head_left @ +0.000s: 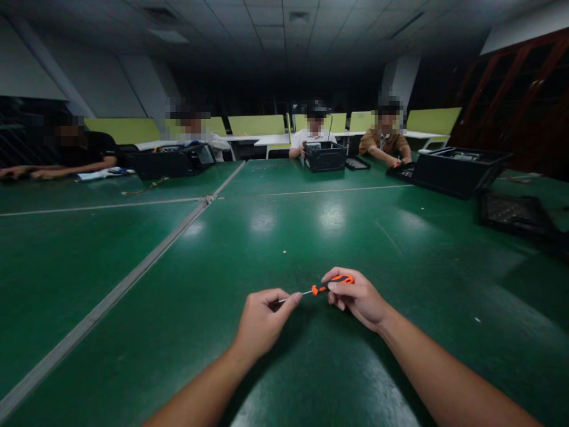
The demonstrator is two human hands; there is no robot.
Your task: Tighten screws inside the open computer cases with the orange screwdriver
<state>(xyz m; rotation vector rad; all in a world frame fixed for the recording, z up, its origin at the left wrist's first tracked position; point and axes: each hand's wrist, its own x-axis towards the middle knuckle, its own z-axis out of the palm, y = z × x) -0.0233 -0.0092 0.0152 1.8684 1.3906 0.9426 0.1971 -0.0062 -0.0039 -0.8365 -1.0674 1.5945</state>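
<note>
Screwdriver [316, 290] is mid-front, held level-ish btwn both hands, low over the green surface [200, 332]; can't tell if any knuckle rests on it. R hand [365, 301] has its grip closed on the orange/blk handle [342, 279], thumb along the near side, index over the top, other fingers curled under. L hand [261, 320] has its grip pinched on the thin metal shaft [306, 293], thumb vs. index; tip is mostly hidden there, so tip type n/a.

To do this hold well, IMO: let R carry the wt., since the handle's the thick, easy-to-hold part; L stays a light guide only, so the shaft can roll w/o dragging on skin. Keep L fingertips back from the tip, prob. the riskiest bit. Keep shaft + R forearm roughly in line; a bent wrist would cost control. Squeezing too hard w/ L could skew it; too loose w/ R and the handle may twist.

FYI: blk PC case [462, 171] sits far R, well apart; another blk case [325, 157] is at a co-worker's hands across the surface. Tiny white speck [284, 252] lies just ahead.
</note>
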